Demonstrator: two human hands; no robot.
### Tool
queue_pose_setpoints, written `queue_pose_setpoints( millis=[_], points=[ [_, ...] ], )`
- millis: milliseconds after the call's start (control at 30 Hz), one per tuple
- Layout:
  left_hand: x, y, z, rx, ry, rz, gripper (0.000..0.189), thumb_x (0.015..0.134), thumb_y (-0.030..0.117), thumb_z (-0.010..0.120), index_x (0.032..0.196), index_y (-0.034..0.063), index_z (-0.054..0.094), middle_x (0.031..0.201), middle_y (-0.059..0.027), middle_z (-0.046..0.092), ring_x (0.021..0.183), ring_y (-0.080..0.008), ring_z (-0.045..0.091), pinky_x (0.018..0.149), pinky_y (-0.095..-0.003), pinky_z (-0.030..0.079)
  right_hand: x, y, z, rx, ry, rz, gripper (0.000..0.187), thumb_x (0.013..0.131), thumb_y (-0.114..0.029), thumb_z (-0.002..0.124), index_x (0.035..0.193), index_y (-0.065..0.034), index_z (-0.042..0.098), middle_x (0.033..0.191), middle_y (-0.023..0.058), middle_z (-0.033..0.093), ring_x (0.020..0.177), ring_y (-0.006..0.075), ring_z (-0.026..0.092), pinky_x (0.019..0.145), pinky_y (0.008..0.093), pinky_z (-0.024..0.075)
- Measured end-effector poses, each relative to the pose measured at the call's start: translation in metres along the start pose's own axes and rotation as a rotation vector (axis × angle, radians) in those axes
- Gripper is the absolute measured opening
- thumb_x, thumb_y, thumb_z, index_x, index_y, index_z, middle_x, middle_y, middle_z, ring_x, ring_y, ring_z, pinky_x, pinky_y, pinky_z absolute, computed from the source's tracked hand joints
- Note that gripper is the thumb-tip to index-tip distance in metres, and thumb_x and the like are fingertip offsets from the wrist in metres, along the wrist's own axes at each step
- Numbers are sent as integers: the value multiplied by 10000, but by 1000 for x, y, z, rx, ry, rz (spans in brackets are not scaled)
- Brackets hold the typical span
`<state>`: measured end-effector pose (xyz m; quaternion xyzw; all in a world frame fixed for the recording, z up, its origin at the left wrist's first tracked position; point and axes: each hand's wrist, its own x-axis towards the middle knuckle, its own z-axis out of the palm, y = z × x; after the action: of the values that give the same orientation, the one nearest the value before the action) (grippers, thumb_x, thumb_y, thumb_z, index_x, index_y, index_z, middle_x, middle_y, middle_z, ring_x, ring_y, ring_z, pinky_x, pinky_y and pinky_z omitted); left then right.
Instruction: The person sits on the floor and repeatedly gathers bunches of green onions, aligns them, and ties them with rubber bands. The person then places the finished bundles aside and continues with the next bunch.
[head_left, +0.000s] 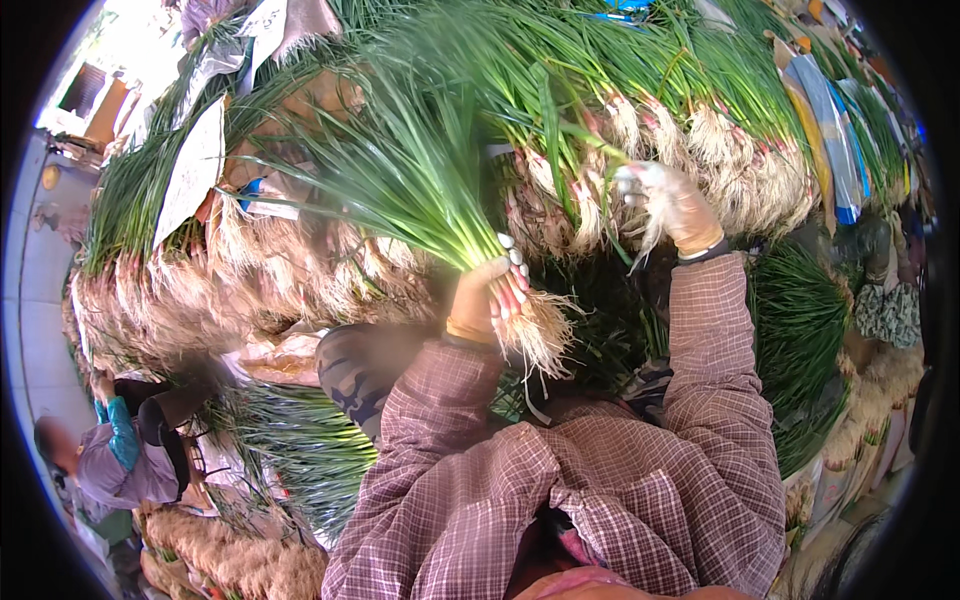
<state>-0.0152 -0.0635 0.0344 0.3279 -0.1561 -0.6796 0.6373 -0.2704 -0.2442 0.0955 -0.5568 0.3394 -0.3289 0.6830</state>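
Note:
My left hand (476, 296) grips a thick bunch of scallions (461, 236) around its lower stalks. The green leaves fan up and to the left, and pale stringy roots (536, 330) hang out to the right of the fist. White coverings sit on the fingertips of both hands. Up and to the right, my right hand (679, 206) has its fingers curled on a yellowish scallion leaf (600, 144). Thin whitish strips (651, 234) dangle below those fingers. Behind this hand lies a row of scallions (720, 142) with their roots towards me.
More rooted scallions (247, 262) are heaped at the left, with a white sack piece (196, 169) over them. Scallion bundles (307, 442) lie at my left side, others (799, 330) at my right. At the far left sits another person (131, 469). Blue and yellow plastic sheeting (825, 135) stands at right.

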Motion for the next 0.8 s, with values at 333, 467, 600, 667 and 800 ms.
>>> queue_pose_setpoints(
  millis=[333,467,600,667,800],
  points=[
    [-24,-2,18,-240,-125,-116,316,811,57,628,1110,13,535,1011,-149,634,850,-239,640,800,-350,545,-73,2,63,-714,242,-65,189,868,-224,670,955,-56,655,733,28,639,627,88,558,577,240,449],
    [-38,-14,33,-76,31,-145,266,862,210,608,839,-54,629,754,-173,669,566,-207,637,552,-268,556,-101,29,103,-1142,212,-484,184,823,-207,667,952,-91,606,748,107,634,668,296,625,571,380,477],
    [-45,-13,33,-5,-2,-263,278,869,225,608,820,-48,635,704,-147,655,510,-200,606,484,-262,521,-124,46,130,-1352,185,-630,255,834,-246,653,999,-56,619,704,56,595,617,240,598,561,356,472],
    [-52,-12,33,8,-5,-269,290,861,236,613,805,-48,635,681,-144,650,488,-193,597,459,-254,507,-130,46,134,-1344,135,-672,251,837,-238,648,1006,-54,624,696,51,588,618,230,593,556,351,467],
    [-67,-10,37,0,52,-241,320,847,249,606,762,-59,629,628,-138,637,419,-165,557,379,-221,452,-127,36,128,-973,59,-629,280,830,-291,676,997,-67,654,771,68,636,706,244,631,648,332,505]
  ],
)
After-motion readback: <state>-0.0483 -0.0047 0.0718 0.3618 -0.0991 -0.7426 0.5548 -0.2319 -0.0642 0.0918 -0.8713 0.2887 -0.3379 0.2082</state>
